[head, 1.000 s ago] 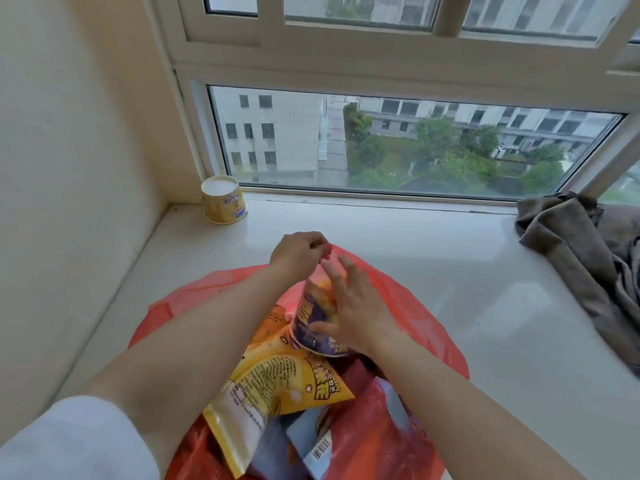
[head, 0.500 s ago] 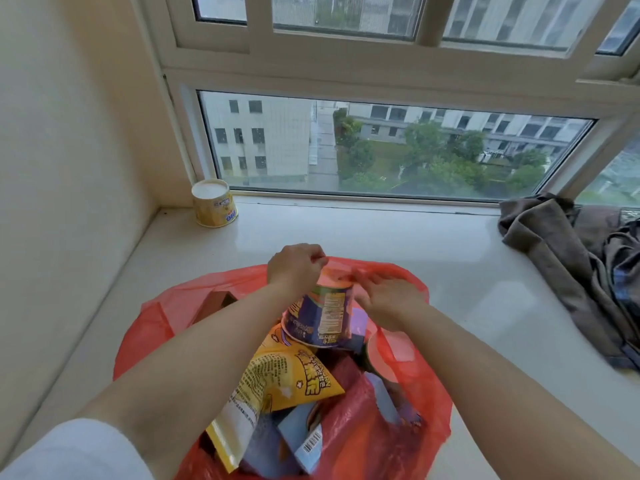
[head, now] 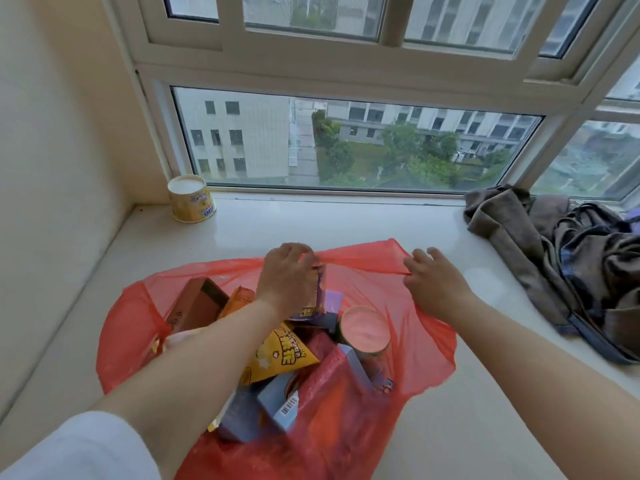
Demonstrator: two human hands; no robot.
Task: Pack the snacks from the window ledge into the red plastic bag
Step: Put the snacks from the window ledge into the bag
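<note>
Red plastic bag [head: 408,327] brims with snacks; yellow cup [head: 191,199] stands apart.

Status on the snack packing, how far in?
Mostly done: yellow snack packet, boxes and a pink-lidded cup sit in the red plastic bag. Left hand grips a purple packet at the bag's rim; right hand rests there. The yellow cup remains on the ledge.

A: Soft overcast daylight pours through the big white-framed glass window [head: 346,140], faint glare on the glossy pale stone ledge [head: 263,223].

B: Wide-angle bends the frame edges; whole shot's slightly soft, shadows weak.
</note>
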